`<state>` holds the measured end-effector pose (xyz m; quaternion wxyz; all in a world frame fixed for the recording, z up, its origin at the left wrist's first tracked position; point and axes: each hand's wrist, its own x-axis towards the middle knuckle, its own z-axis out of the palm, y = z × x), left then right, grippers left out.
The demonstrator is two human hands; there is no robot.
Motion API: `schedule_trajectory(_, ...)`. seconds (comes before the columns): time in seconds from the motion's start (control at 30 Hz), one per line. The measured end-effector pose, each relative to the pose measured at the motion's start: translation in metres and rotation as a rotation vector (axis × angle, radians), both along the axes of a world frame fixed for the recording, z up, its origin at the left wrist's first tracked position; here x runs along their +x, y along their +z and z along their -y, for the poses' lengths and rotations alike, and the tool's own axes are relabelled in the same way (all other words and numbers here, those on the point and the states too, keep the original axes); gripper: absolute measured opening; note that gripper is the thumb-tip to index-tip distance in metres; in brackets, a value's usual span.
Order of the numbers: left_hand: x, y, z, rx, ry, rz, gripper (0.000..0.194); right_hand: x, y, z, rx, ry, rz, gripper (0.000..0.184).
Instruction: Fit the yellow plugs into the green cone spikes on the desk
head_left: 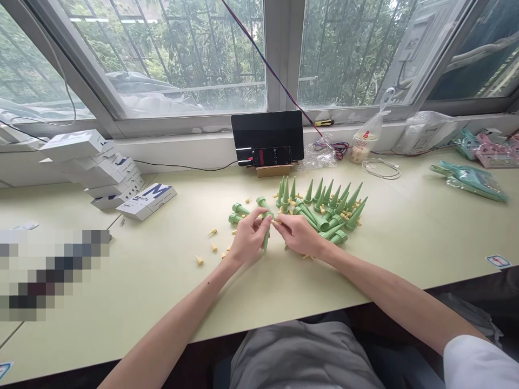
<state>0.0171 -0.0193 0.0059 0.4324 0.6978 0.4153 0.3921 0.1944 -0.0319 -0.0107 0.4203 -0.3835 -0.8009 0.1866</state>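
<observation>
Green spike (pixel 266 244), one: over the worktop (pixel 162 292), tip toward the near edge, wide end toward the far edge. Left hand (pixel 248 233): nearer; grip closed round the spike by its wide end. Right hand (pixel 299 233): fingers drawn in just beside that end, right-edge side; how far closed, on what, cannot be made out.

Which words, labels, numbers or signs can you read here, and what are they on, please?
"M", large and blue, on the white box; its smaller lettering is blurred.
Phone: digits too small to read surely.
Cup: red print unreadable.
Stacked boxes: blurred markings.
Blue-edged stickers: too small.
</observation>
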Motion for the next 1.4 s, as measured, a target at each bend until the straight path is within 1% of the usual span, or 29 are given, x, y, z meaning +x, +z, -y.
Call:
schedule_trajectory(0.1, 0.0001, -0.0001, -0.0004, -0.064, 0.001, 0.027, 0.038, 0.0012, -0.0013, -0.0011, 0.037, -0.011, 0.039, 0.032)
schedule_trajectory(0.2, 0.0001, -0.0016, -0.0008, -0.068, 0.001, 0.022, 0.039, 0.0014, -0.0009, -0.0007, 0.022, -0.017, 0.035, 0.031)
schedule_trajectory(0.27, 0.0001, -0.0029, -0.001, -0.025, 0.001, 0.003, 0.037, 0.0008, 0.0002, 0.0002, -0.004, -0.009, 0.011, 0.031)
schedule_trajectory(0.47, -0.0004, -0.0064, -0.0017, 0.189, 0.025, -0.102, 0.029, -0.0008, 0.0043, 0.0019, -0.101, -0.001, -0.073, 0.03)
schedule_trajectory(0.63, -0.0005, -0.0077, -0.0016, 0.24, 0.027, -0.124, 0.028, -0.0006, 0.005, 0.0024, -0.15, 0.0, -0.096, 0.03)
schedule_trajectory(0.73, -0.0004, -0.0077, -0.0014, 0.235, 0.029, -0.121, 0.027, -0.0007, 0.0045, 0.0029, -0.125, 0.003, -0.079, 0.031)
schedule_trajectory(0.83, -0.0002, -0.0066, -0.0009, 0.187, 0.025, -0.094, 0.028, -0.0005, 0.0039, 0.0026, -0.059, 0.003, -0.034, 0.031)
schedule_trajectory(1.03, 0.0012, -0.0009, 0.0014, -0.032, -0.021, 0.044, 0.039, 0.0012, 0.0011, 0.001, 0.056, -0.021, 0.078, 0.029)
schedule_trajectory(1.1, 0.0016, 0.0003, 0.0019, -0.067, -0.025, 0.065, 0.041, 0.0012, 0.0001, 0.0009, 0.065, -0.029, 0.089, 0.029)
schedule_trajectory(1.2, 0.0017, 0.0002, 0.0021, -0.034, -0.009, 0.04, 0.04, 0.0006, -0.0001, 0.0013, 0.029, -0.022, 0.065, 0.03)
schedule_trajectory(1.4, 0.001, -0.0052, 0.0009, 0.134, 0.018, -0.064, 0.033, 0.0, 0.0024, 0.0014, -0.069, 0.002, -0.04, 0.034)
